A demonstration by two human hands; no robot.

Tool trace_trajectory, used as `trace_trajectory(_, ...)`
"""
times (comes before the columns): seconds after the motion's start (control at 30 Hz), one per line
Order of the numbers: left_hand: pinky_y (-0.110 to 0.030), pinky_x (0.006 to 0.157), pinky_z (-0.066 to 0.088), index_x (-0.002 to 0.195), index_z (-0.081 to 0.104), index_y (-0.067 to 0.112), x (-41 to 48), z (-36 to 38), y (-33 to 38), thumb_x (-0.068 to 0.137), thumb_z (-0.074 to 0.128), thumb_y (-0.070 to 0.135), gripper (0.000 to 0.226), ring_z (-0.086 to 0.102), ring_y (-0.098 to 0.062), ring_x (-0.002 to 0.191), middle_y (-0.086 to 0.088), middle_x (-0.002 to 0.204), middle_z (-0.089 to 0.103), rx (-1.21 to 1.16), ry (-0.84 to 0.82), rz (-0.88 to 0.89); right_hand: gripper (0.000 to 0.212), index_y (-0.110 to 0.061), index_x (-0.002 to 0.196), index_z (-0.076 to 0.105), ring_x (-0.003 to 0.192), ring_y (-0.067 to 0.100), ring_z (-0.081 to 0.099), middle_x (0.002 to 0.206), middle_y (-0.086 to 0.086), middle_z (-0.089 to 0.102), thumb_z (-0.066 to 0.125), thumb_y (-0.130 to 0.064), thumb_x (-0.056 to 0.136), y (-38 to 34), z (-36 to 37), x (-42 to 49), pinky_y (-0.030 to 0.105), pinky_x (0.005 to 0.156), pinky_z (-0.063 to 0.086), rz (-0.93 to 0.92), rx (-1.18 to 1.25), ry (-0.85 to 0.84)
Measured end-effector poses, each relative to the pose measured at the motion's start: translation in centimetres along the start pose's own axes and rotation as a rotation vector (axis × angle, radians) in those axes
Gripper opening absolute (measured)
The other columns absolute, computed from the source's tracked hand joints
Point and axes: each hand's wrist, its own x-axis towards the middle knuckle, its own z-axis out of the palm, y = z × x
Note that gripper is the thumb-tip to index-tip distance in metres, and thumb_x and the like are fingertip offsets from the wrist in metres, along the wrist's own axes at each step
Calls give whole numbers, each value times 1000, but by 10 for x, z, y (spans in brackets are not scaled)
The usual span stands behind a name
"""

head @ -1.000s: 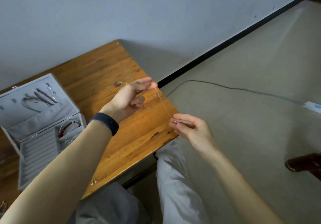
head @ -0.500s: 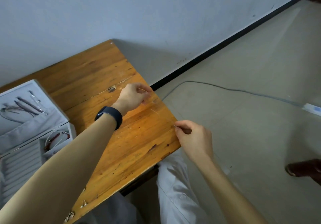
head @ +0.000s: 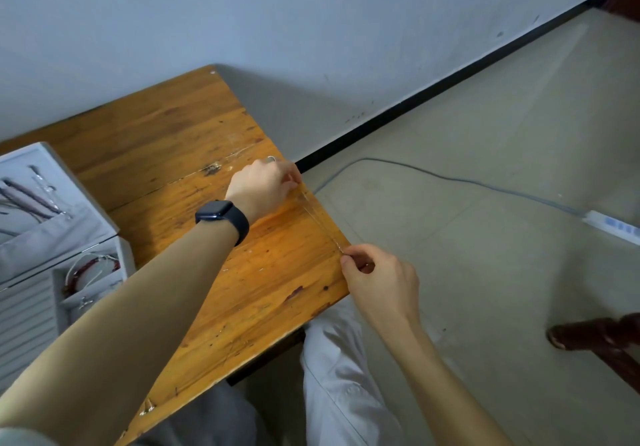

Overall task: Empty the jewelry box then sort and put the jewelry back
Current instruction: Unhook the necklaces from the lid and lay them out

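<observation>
A thin silver necklace chain [head: 320,219] is stretched low over the right end of the wooden table [head: 194,134]. My left hand [head: 265,184], with a dark watch on its wrist, pinches the far end near the table's right edge. My right hand [head: 377,274] pinches the near end at the table's front right corner. The grey jewelry box [head: 117,238] stands open at the left edge of view. Its lid holds several hanging pieces, and a red bracelet [head: 88,267] lies in a compartment.
A small metal piece [head: 147,407] lies near the table's front edge. On the floor to the right run a grey cable [head: 450,179] and a white power strip [head: 611,227]. A dark wooden furniture leg [head: 595,338] stands at the right.
Both hands have lowered the chain from above the table down to its surface at the right edge. The view has shifted right, so less of the box shows.
</observation>
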Motion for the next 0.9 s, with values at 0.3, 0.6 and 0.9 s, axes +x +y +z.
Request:
trace_trajectory(0.3,-29,62,43,102,66,34,-5,-18,-7,98,60,27,10,61,-21,88,5,106,66,79,-75,44,5,-34,91,72,86,3,55,85,-18,57,68,-31,90,10,11,-7,6,69,33,-36,43,66)
trace_trajectory(0.6,-31,76,54,101,74,33,-5,-6,0,97,60,24,18,63,-16,93,9,110,68,-133,-8,-97,17,-31,105,72,94,2,53,99,-14,55,63,-40,93,28,21,-13,8,76,37,-132,64,102)
trace_trajectory(0.9,-40,80,60,117,67,31,-18,-11,7,97,51,30,25,66,-20,94,1,115,68,-149,-78,-99,25,-28,120,69,98,2,54,105,-16,51,62,-26,96,35,19,-21,11,79,42,-151,129,78)
